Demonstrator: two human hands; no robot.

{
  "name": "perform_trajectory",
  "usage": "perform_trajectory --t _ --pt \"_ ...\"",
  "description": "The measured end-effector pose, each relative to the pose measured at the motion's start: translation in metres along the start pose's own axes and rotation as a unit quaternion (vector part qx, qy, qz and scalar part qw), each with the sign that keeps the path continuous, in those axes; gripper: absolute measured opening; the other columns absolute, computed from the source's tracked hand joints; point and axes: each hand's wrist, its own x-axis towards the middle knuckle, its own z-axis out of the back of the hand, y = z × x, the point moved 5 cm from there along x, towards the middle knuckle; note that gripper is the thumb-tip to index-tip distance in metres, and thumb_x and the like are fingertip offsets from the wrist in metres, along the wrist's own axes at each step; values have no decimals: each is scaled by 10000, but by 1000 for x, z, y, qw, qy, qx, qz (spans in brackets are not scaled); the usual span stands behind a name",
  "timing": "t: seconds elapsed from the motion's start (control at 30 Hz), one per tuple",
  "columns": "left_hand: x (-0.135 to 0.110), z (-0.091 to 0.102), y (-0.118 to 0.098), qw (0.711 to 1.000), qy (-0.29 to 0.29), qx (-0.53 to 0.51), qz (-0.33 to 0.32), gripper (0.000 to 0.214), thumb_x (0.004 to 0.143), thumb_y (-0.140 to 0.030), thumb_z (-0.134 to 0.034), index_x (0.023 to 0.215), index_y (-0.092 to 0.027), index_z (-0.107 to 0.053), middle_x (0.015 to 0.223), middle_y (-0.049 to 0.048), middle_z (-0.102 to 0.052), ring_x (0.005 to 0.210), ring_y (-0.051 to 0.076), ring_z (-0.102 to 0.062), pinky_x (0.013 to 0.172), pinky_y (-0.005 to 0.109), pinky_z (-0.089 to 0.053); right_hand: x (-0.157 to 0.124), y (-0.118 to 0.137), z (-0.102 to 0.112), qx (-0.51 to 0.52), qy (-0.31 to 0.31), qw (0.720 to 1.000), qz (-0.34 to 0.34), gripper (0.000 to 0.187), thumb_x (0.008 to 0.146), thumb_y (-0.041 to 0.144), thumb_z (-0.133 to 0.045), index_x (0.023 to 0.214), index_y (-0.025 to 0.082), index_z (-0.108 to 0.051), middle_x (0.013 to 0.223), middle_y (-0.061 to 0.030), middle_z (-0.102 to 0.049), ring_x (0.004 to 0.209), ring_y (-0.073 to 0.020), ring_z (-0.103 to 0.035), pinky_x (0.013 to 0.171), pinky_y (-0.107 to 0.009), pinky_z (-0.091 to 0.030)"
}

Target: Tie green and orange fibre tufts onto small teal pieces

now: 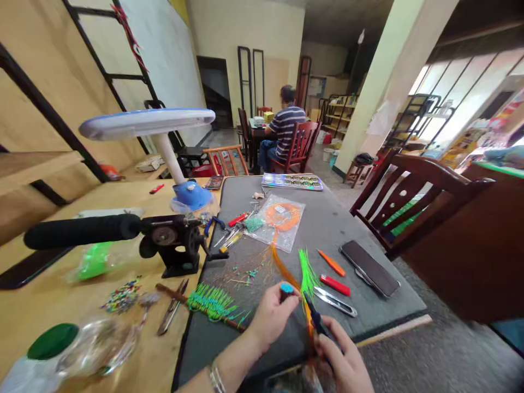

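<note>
My left hand is closed round a small dark cylinder with a bright turquoise top. My right hand grips a slim tool with a dark blue handle; its tip points up and left, close to my left fingertips. Which kind of tool it is, I cannot tell. Orange strands run from a coil in a clear bag down between my hands. Just beyond lies a bundle of bright green strands. To the left, a brown stick carries a row of green and turquoise beaded strands.
Right of my hands lie thread snips, a red lighter-like object, an orange pointed tool and a phone. A hand-cranked device, a lamp and loose beads occupy the left. A seated person is farther back.
</note>
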Motion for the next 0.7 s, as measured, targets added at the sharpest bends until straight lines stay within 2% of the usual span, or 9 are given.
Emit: perform_trajectory --t 0.23,0.3,0.4,0.53,0.6,0.7 --pt "2 4 -8 997 -4 59 -52 110 684 -232 -539 672 -148 -609 666 22 -599 699 173 -542 708 273 -405 -3 14 2 -43 -28 995 82 389 670 499 -693 927 208 -666 698 -8 -612 593 -154 -521 510 -226 -405" --pt "2 3 -9 995 0 75 -61 106 678 -212 -520 658 -150 -604 661 26 -605 689 175 -550 695 273 -411 -3 11 0 -14 -12 998 58 382 671 477 -707 937 207 -659 661 2 -591 556 -137 -504 466 -212 -377" --pt "2 2 -9 993 5 94 -70 105 671 -191 -494 641 -157 -589 641 23 -597 664 173 -548 671 272 -417 0 2 -5 76 25 997 -15 379 651 443 -740 922 200 -633 597 35 -527 475 -77 -418 392 -160 -253" --pt "1 1 -9 992 17 95 -76 112 679 -189 -488 662 -153 -593 660 34 -611 676 178 -559 681 279 -424 4 -4 -14 189 87 972 -113 404 567 425 -787 828 177 -603 632 31 -529 499 -66 -421 374 -133 -168" --pt "1 1 -8 994 21 81 -75 120 692 -203 -501 690 -147 -607 687 39 -621 698 180 -565 703 283 -425 4 -2 -17 210 107 964 -127 412 563 422 -789 835 175 -603 638 33 -527 506 -67 -422 369 -136 -163" --pt "0 1 -6 997 20 38 -61 123 707 -234 -527 719 -149 -615 677 20 -604 689 166 -551 706 275 -420 4 5 -17 205 108 966 -117 399 576 412 -793 834 176 -601 639 37 -523 508 -63 -415 372 -139 -155"
